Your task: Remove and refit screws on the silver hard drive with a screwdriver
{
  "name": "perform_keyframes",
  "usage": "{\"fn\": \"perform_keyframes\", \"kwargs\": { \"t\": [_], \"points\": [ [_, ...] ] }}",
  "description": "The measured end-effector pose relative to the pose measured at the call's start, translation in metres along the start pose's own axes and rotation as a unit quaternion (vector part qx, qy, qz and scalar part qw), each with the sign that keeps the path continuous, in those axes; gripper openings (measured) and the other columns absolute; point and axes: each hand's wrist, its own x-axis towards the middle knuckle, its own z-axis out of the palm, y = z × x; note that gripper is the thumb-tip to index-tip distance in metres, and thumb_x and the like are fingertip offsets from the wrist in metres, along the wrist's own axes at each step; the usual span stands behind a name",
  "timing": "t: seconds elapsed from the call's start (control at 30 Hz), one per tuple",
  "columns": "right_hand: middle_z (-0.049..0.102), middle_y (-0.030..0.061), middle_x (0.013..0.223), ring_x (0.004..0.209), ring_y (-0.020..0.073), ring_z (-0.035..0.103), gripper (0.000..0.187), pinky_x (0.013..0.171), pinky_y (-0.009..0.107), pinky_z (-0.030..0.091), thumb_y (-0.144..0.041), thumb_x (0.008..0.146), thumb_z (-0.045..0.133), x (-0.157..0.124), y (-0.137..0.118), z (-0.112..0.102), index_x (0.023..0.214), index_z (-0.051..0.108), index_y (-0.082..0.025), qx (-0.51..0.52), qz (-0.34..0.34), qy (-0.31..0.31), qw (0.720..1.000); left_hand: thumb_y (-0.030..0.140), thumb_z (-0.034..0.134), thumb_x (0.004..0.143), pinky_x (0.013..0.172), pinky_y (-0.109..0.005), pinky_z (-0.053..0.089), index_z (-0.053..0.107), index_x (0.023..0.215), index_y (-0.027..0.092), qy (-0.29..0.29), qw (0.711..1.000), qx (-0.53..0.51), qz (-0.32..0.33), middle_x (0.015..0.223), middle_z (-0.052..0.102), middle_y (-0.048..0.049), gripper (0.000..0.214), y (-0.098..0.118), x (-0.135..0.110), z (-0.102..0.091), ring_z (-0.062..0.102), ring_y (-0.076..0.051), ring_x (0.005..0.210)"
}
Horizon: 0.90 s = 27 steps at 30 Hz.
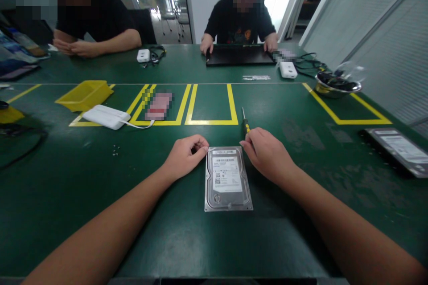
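A silver hard drive point(228, 180) with a white label lies flat on the green table in front of me. At its far left corner is my left hand point(187, 155), thumb and fingers pinched together against the edge. My right hand point(265, 153) is closed around the handle of a black and yellow screwdriver point(246, 124), beside the drive's far right corner. The screwdriver's metal shaft points forward, away from the drive. Several small screws point(115, 149) lie on the table to the left.
A second hard drive point(401, 151) lies at right, near a metal bowl point(337, 93) of parts. At left are a yellow bin point(85, 95), a white power bank point(106, 116) and a cabled phone point(159, 106). Across the table, one person grips a black panel point(239, 55); another sits left.
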Motion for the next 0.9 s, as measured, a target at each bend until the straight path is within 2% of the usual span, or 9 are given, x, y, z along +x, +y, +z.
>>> {"fn": "perform_keyframes", "kwargs": {
  "t": [0.17, 0.3, 0.4, 0.53, 0.67, 0.8, 0.9],
  "points": [
    [0.061, 0.0058, 0.082, 0.074, 0.0180, 0.054, 0.029, 0.067, 0.031, 0.035, -0.036, 0.101, 0.042, 0.012, -0.001, -0.002, 0.081, 0.052, -0.018, -0.018, 0.022, 0.005, 1.000, 0.029, 0.056, 0.089, 0.064, -0.026, 0.045, 0.067, 0.087, 0.017, -0.002, 1.000, 0.000, 0.002, 0.080, 0.070, -0.0008, 0.015, 0.000, -0.001, -0.001, 0.063, -0.015, 0.074],
    [0.062, 0.0096, 0.102, 0.089, 0.0217, 0.059, 0.025, 0.070, 0.031, 0.039, -0.039, 0.098, 0.046, 0.020, -0.007, -0.004, 0.103, 0.056, -0.017, -0.090, 0.057, -0.049, 0.993, 0.028, 0.057, 0.089, 0.066, -0.026, 0.045, 0.067, 0.087, 0.017, -0.002, 1.000, 0.000, 0.004, 0.080, 0.069, -0.0003, 0.015, 0.000, 0.000, -0.001, 0.063, -0.014, 0.074],
    [0.059, 0.0147, 0.112, 0.095, 0.0273, 0.061, 0.033, 0.070, 0.033, 0.042, -0.037, 0.094, 0.053, 0.030, -0.007, 0.000, 0.119, 0.052, -0.016, -0.118, 0.097, -0.076, 0.985, 0.028, 0.057, 0.089, 0.065, -0.026, 0.045, 0.067, 0.087, 0.017, -0.002, 1.000, 0.002, 0.004, 0.079, 0.069, -0.0004, 0.015, -0.002, 0.001, 0.000, 0.063, -0.014, 0.073],
    [0.059, 0.0194, 0.114, 0.096, 0.0338, 0.064, 0.040, 0.070, 0.039, 0.047, -0.038, 0.092, 0.052, 0.046, -0.003, 0.009, 0.126, 0.051, -0.015, -0.121, 0.140, -0.098, 0.978, 0.029, 0.057, 0.089, 0.066, -0.026, 0.044, 0.067, 0.087, 0.017, -0.005, 1.000, 0.003, 0.005, 0.079, 0.069, -0.0003, 0.015, -0.003, 0.000, 0.000, 0.063, -0.014, 0.074],
    [0.064, 0.0190, 0.104, 0.089, 0.0362, 0.067, 0.036, 0.070, 0.044, 0.049, -0.030, 0.093, 0.046, 0.055, 0.000, 0.013, 0.126, 0.055, -0.018, -0.099, 0.152, -0.137, 0.974, 0.029, 0.057, 0.089, 0.067, -0.026, 0.045, 0.066, 0.087, 0.017, -0.004, 1.000, 0.002, 0.004, 0.079, 0.068, 0.0003, 0.015, -0.004, 0.000, 0.000, 0.062, -0.014, 0.074],
    [0.064, 0.0206, 0.107, 0.090, 0.0351, 0.067, 0.039, 0.072, 0.045, 0.048, -0.026, 0.095, 0.037, 0.062, 0.005, 0.003, 0.128, 0.058, -0.021, -0.068, 0.149, -0.124, 0.979, 0.029, 0.056, 0.089, 0.067, -0.026, 0.044, 0.066, 0.087, 0.017, -0.005, 1.000, -0.001, 0.006, 0.079, 0.068, 0.0007, 0.015, -0.005, 0.001, 0.001, 0.062, -0.014, 0.073],
    [0.065, 0.0157, 0.111, 0.097, 0.0279, 0.064, 0.038, 0.081, 0.039, 0.047, -0.027, 0.096, 0.040, 0.069, 0.008, -0.015, 0.127, 0.060, -0.024, -0.027, 0.121, -0.101, 0.987, 0.029, 0.056, 0.089, 0.066, -0.026, 0.044, 0.066, 0.087, 0.017, -0.006, 1.000, -0.002, 0.006, 0.079, 0.068, 0.0006, 0.016, -0.004, 0.001, 0.001, 0.062, -0.014, 0.073]
  ]
}}
